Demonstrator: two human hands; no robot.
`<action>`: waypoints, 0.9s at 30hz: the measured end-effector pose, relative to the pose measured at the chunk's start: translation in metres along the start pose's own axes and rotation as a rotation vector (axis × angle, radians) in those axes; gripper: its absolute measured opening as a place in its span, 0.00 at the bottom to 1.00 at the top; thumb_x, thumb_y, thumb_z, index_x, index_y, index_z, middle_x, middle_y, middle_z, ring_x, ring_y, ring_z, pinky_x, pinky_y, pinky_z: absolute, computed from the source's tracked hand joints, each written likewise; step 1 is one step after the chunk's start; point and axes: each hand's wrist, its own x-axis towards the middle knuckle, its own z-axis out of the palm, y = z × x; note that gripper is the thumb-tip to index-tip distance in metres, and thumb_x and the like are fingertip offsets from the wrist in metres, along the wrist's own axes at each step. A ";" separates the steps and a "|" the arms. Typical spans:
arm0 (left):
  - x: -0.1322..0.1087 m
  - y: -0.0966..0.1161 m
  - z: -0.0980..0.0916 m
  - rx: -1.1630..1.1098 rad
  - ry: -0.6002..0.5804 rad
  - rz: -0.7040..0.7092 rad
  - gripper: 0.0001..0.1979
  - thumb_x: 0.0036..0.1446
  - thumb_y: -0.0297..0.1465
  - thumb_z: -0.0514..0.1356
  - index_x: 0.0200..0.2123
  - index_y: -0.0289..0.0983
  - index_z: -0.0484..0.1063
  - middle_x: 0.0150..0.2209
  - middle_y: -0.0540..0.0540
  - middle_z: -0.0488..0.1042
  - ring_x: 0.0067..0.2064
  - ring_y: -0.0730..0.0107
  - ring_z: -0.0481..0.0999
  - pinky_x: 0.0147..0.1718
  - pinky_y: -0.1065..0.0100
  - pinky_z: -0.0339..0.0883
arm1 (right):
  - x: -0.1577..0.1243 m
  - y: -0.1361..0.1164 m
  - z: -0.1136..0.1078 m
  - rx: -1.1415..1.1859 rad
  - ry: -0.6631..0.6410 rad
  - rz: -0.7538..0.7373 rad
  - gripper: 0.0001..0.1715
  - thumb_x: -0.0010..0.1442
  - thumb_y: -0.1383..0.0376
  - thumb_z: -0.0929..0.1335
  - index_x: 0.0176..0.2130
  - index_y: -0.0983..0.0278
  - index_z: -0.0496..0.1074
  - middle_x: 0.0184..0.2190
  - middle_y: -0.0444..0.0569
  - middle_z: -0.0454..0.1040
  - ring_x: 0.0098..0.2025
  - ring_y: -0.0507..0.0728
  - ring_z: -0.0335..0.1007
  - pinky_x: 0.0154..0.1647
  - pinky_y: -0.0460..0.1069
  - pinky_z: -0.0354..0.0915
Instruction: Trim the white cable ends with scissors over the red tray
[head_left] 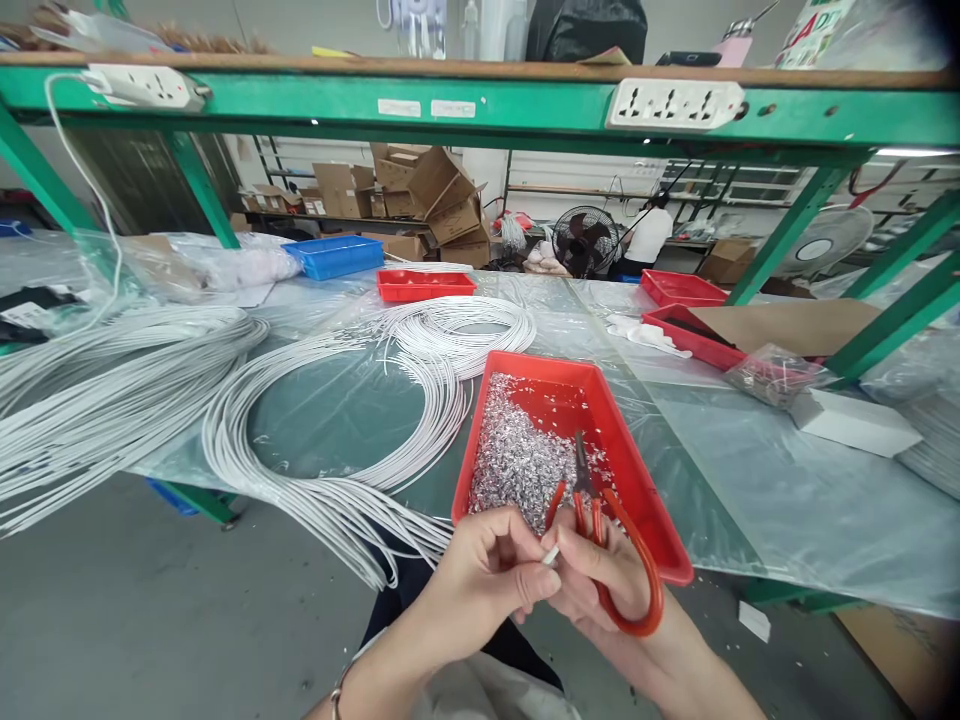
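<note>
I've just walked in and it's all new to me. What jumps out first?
Most likely the red tray just beyond the hands, with its heap of silvery bits. Above it, the right hand holds an orange-handled tool, while the left hand pinches a small white piece. Then the large coils of white cable spread over the table's left side.

The site is a workshop. Indicators: power strips [671,104] on the green rail [540,108] above the surface [720,480], coiled white cables [234,440] at left, orange-handled cutters [583,486], and stacked cardboard boxes [444,190] at the far side.
</note>
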 end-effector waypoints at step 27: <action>-0.024 0.004 0.007 0.587 -0.122 -0.197 0.15 0.53 0.36 0.59 0.39 0.31 0.72 0.34 0.43 0.70 0.35 0.73 0.71 0.35 0.73 0.65 | 0.005 -0.036 -0.020 -1.340 0.550 -0.388 0.21 0.54 0.55 0.64 0.24 0.71 0.65 0.20 0.49 0.60 0.22 0.48 0.52 0.23 0.43 0.56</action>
